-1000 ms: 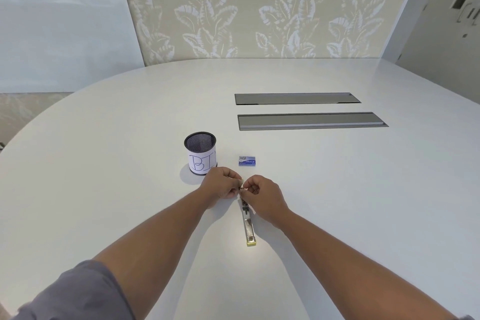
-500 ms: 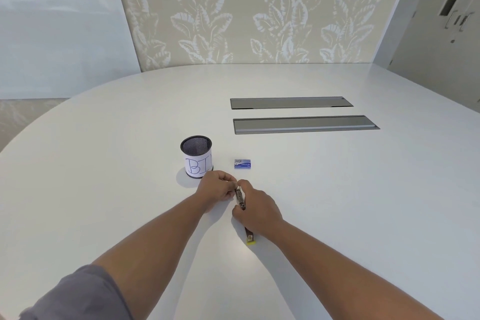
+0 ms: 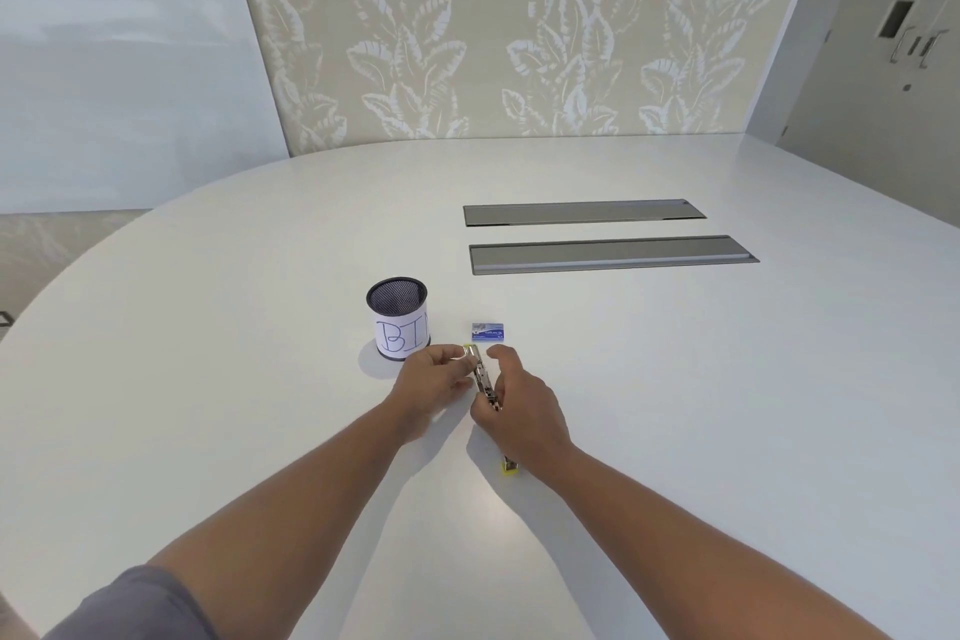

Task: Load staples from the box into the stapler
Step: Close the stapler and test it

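Note:
A slim metal stapler point(image 3: 482, 378) lies on the white table between my hands, its upper arm tilted up and its yellow end point(image 3: 508, 468) showing under my right wrist. My left hand point(image 3: 434, 376) pinches the raised far tip of the stapler. My right hand point(image 3: 511, 400) grips the stapler's middle from the right, index finger stretched forward. A small blue staple box point(image 3: 488, 331) sits closed on the table just beyond my fingers. Whether any staples are in the stapler is hidden.
A black mesh cup point(image 3: 398, 323) with a paper label reading "BIN" stands left of the box, close to my left hand. Two grey recessed cable trays point(image 3: 613, 256) lie further back. The white table point(image 3: 727, 405) spreads wide around.
The stapler's upper arm has lifted from lying flat to tilted up. My right hand slid down along its body, and the index finger now points toward the box.

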Demonstrator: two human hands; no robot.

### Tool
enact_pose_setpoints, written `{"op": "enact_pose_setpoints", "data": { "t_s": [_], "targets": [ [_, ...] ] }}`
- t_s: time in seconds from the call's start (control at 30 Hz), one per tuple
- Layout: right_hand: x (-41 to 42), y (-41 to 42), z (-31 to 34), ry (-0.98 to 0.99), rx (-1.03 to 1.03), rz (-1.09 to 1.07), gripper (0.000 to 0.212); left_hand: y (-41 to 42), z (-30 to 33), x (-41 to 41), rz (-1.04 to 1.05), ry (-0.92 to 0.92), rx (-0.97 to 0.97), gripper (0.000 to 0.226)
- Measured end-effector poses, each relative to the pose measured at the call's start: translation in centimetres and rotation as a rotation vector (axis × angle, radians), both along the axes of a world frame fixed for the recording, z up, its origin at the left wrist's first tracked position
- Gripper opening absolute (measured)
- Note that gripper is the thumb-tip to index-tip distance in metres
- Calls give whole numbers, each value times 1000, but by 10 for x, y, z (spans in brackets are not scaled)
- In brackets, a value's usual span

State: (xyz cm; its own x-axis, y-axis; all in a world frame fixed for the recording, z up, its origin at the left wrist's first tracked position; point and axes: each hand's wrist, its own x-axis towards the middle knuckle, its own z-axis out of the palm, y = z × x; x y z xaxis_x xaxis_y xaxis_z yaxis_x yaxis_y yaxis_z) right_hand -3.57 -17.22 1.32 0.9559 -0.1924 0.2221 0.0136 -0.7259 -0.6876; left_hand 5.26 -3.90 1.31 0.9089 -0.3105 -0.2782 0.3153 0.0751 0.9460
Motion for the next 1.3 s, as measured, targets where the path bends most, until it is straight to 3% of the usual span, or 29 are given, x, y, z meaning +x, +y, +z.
{"op": "enact_pose_setpoints", "data": {
  "t_s": [0.1, 0.3, 0.4, 0.57, 0.73, 0.93, 1.3],
  "targets": [
    [0, -1, 5, -52, 36, 26, 47, 2, 9, -4, -63, 80, -147, 14],
    [-3, -3, 13, -24, 196, 90, 32, 3, 24, -7, -50, 65, -298, 18],
    [-7, -5, 15, 40, 280, 113, 34, 5, 28, -5, 29, 50, -336, 21],
    [-7, -18, 18, 141, 396, 117, 16, 13, 30, -4, 66, 14, -307, 23],
    [-8, -38, 29, 167, 699, 203, 11, 23, 28, -7, 62, 17, -255, 24],
    [-6, -31, 34, 101, 1103, 76, 27, 24, 31, -13, 30, 34, -231, 26],
    [-5, -9, 43, 43, 1120, 85, 9, 19, 37, -35, -171, 23, -239, 21]
  ]
}}
